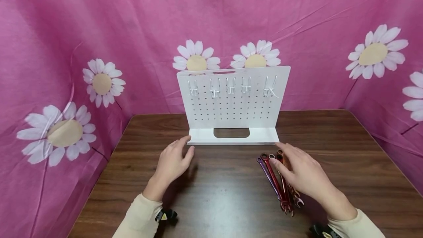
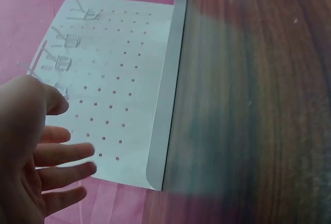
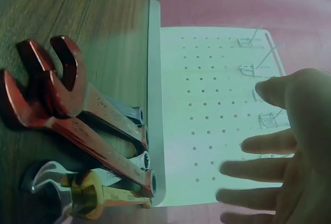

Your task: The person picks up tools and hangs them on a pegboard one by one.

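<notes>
A white pegboard stand (image 1: 231, 113) stands upright at the back of the table, with several metal hooks (image 1: 230, 85) along its upper part. Near its lower left corner hovers my left hand (image 1: 172, 161), fingers loosely extended and holding nothing. My right hand (image 1: 305, 173) is above and beside a bunch of combination wrenches (image 1: 272, 179), partly covering them. Purple, red, silver and orange-gold wrenches lie together, open ends toward me. In the right wrist view, the fingers spread apart from the wrenches (image 3: 98, 131), with nothing between them.
The wooden table (image 1: 221, 186) carries the stand and the wrenches. A pink cloth (image 1: 148, 17) with white daisies hangs behind and at both sides. Dark bands with small devices (image 1: 166, 215) sit at both wrists.
</notes>
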Demonstrator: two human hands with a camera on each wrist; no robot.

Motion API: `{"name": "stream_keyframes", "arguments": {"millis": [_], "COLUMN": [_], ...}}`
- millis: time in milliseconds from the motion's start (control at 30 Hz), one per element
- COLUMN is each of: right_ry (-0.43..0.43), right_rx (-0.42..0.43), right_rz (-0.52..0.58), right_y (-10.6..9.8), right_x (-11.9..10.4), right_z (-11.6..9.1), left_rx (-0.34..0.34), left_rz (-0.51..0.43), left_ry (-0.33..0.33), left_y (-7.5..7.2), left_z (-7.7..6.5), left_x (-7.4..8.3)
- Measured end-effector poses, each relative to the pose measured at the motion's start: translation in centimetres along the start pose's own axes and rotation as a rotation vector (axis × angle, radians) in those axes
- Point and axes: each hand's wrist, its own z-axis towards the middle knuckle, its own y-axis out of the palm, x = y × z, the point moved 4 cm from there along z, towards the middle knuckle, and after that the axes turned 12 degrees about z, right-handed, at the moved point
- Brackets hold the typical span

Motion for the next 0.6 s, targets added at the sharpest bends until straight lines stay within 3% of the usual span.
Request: {"name": "stream_keyframes", "arguments": {"millis": [133,267,400,600], "right_ry": [0.031,0.064,0.112,0.147], "right_rx": [0.033,0.061,0.033,-0.030], "right_rz": [0.057,0.120,0.160,0.248], "right_y": [0.0,0.0,0.3,1.9], "right_x": [0.5,1.2,1.6,1.9], "right_z": [0.0,-0.3,-0.5,0.5], "left_rx": [-0.019,-0.038,-0.038,-0.007], "left_rz": [-0.120,-0.229,-0.325,-0.454], "left_ry": [-0.093,-0.116,-0.141,-0.243], "left_y": [0.0,0.8,1.7,2.2], "left_z": [0.6,1.7,2.6,3.5], "left_x": [-0.6,-1.1,-1.9,-4.3]}}
